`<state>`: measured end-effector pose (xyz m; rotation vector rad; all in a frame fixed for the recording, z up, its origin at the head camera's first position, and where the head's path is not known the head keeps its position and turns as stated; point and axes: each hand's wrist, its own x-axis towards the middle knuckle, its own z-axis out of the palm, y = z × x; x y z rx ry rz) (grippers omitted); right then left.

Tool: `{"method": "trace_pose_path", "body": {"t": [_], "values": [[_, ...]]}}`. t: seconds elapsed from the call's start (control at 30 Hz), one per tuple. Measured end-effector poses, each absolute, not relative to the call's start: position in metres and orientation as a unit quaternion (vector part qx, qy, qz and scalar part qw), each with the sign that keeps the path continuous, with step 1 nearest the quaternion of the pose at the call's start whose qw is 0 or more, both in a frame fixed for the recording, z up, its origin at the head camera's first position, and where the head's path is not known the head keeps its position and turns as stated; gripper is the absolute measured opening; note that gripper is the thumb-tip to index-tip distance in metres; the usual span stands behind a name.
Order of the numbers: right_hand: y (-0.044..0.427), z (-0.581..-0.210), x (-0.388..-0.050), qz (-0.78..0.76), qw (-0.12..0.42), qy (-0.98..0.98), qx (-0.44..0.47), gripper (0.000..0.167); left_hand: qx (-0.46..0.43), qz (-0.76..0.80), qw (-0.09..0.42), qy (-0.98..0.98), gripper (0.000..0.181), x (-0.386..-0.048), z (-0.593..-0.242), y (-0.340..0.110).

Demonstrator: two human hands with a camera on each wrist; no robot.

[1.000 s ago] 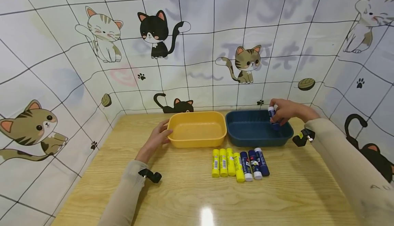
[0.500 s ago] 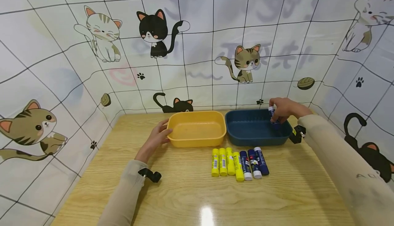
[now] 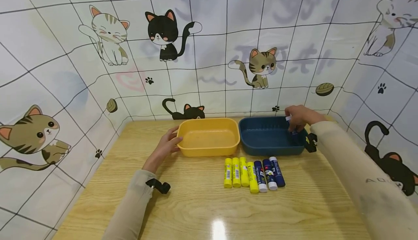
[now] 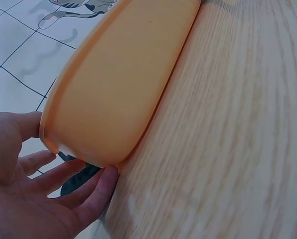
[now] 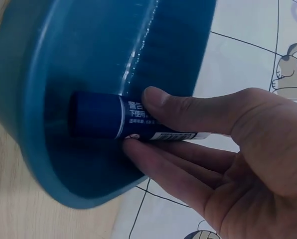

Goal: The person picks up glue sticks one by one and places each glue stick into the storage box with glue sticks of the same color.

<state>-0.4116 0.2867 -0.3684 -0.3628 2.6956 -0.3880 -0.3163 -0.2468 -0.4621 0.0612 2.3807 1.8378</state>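
My right hand (image 3: 301, 117) pinches a dark blue glue stick (image 5: 103, 115) between thumb and fingers, inside the right end of the blue bin (image 3: 267, 149). In the right wrist view the stick's blue end points down into the bin, near its floor; whether it touches cannot be told. My left hand (image 3: 166, 146) rests against the left end of the yellow bin (image 3: 209, 152), fingers mostly extended. The left wrist view shows the thumb and fingertips of that hand (image 4: 44, 189) touching the bin's end. The yellow bin holds nothing.
In front of the bins lies a row of glue sticks, several yellow (image 3: 236, 172) on the left and three dark blue (image 3: 269, 174) on the right. A white wall covering (image 3: 212, 87) with cat drawings stands behind the bins and at both sides.
My right hand has sunk slightly into the blue bin with the glue stick, and the right sleeve has shifted left. The left hand stays at the yellow bin.
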Motion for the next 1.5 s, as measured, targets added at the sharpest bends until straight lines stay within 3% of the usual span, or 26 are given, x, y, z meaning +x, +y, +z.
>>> {"method": "trace_pose_path", "body": {"t": [0.53,0.93,1.5], "values": [[0.281,-0.381,-0.409,-0.157,0.228,0.955,-0.108,0.066,0.018,0.607,0.065,0.792,0.066,-0.317,-0.463,-0.248],[0.276,-0.381,-0.402,-0.119,0.218,0.962,-0.118,0.061,0.019,0.615,0.088,0.783,0.066,-0.308,-0.443,-0.242],[0.270,-0.388,-0.401,-0.069,0.241,0.964,-0.094,0.031,0.023,0.613,0.069,0.787,0.066,-0.318,-0.463,-0.248]]}}
